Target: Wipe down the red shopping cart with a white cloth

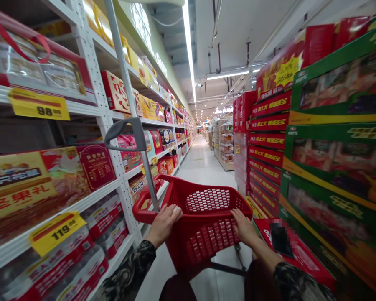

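2 hands on a red basket point(207, 217) in a shop aisle.

Head view: the left hand point(164, 223) curled its fingers over the basket's near rim, right at the foot of a slanted grey pole point(128, 92). The right hand point(244, 225) closed its fingers on the rim's right corner. The basket stood low on the pale floor point(203, 167), between white shelves point(81, 202) on the left, with yellow tags reading 98 point(39, 104) and 119 point(58, 232), and stacked boxes point(332, 154) on the right.
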`<state>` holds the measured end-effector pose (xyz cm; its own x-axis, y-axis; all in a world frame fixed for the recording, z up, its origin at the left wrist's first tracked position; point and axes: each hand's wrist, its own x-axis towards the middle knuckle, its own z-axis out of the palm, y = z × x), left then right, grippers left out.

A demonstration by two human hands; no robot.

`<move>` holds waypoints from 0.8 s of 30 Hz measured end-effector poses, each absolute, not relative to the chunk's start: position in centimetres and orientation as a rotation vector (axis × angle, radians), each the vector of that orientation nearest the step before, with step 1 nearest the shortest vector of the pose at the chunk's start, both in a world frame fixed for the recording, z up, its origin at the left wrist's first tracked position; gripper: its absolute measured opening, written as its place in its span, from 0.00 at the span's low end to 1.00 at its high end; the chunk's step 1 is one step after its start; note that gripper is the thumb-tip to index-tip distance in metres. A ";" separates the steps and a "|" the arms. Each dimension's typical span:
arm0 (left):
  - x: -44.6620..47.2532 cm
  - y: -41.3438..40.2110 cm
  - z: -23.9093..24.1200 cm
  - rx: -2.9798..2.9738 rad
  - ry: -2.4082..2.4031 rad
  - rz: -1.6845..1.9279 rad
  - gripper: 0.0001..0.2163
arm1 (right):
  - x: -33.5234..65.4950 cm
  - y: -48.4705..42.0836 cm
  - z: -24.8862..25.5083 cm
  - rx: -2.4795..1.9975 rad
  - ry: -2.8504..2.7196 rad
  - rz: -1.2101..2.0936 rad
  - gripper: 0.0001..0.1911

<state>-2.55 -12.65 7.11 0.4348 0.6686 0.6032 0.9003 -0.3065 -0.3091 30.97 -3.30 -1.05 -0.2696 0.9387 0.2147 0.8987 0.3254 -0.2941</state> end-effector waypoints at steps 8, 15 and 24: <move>-0.7 -11.1 6.4 -2.258 -1.388 -0.467 0.16 | 31.1 -2.8 -1.7 -1.599 -2.208 0.229 0.33; -2.4 -11.4 6.9 -2.106 -1.627 -0.591 0.19 | 31.2 -3.5 -0.8 -1.595 -2.231 0.233 0.32; 6.2 -8.4 3.0 -2.244 -1.616 -0.635 0.22 | 26.8 -5.9 1.7 -1.139 -2.128 0.126 0.24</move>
